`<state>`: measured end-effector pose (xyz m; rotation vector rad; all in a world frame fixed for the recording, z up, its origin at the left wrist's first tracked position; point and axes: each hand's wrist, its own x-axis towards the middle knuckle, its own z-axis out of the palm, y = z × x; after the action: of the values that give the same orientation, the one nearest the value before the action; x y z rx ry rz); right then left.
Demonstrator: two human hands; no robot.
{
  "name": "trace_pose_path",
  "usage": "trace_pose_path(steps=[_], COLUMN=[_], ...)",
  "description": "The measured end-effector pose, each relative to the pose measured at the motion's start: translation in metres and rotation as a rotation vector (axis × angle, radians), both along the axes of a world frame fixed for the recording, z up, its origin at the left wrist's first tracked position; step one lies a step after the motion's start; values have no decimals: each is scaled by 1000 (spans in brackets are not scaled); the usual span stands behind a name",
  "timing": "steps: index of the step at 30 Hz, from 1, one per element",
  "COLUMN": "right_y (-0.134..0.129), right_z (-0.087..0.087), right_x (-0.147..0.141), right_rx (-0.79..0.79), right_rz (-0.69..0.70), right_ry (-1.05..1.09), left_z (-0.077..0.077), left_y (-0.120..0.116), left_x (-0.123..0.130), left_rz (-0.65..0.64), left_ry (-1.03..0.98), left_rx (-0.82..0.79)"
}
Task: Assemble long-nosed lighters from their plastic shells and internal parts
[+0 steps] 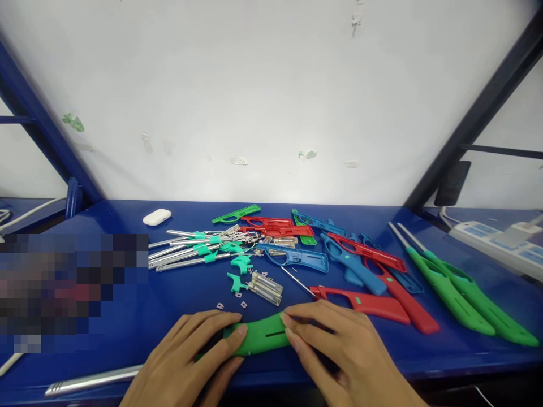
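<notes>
Both my hands grip a green utility lighter (265, 334) low at the table's front edge. My left hand (190, 353) closes round its left part, thumb lying across the top. At the other end, my right hand (339, 342) pinches the handle between thumb and fingers. A dark slot shows in the handle between them. To the left of my left hand a silver metal tube (93, 380) sticks out; its join with the green body is hidden. Just beyond my hands lie clear fuel tanks (266, 288), a teal trigger (235, 281) and small pink clips (243, 304).
Silver tubes with teal parts (190, 250) are heaped at centre left. Red shells (373, 307) and blue shells (303, 258) spread across the right. Two green lighters (453, 294) lie further right, near a power strip (487, 234). A white case (156, 217) sits at the back left.
</notes>
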<state>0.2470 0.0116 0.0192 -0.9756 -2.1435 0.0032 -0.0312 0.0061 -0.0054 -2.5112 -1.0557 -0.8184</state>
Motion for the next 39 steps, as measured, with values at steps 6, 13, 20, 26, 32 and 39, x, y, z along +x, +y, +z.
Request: trace_pose_path(steps=[6,13,20,26,32,39], right_y=[1,-5,-3,-6,-13,-5], right_z=[1,13,-5,8,27,45], right_x=[8,48,59,61,59,19], right_rx=[15,110,74,62,6,-15], right_rz=[-68,-371,-446,-457,-464,-296], right_ry=[-36,-196,-357,-141,392,429], left_z=[3,5,4,10,10,8], left_y=[2,2,3,2,2,2], left_x=[2,6,5,9,8,8], left_rz=[6,6,-5,-4,-8,-2], left_ry=[7,-33,-43,-29,-24,-10], left_rx=[14,14,37,40,39,45])
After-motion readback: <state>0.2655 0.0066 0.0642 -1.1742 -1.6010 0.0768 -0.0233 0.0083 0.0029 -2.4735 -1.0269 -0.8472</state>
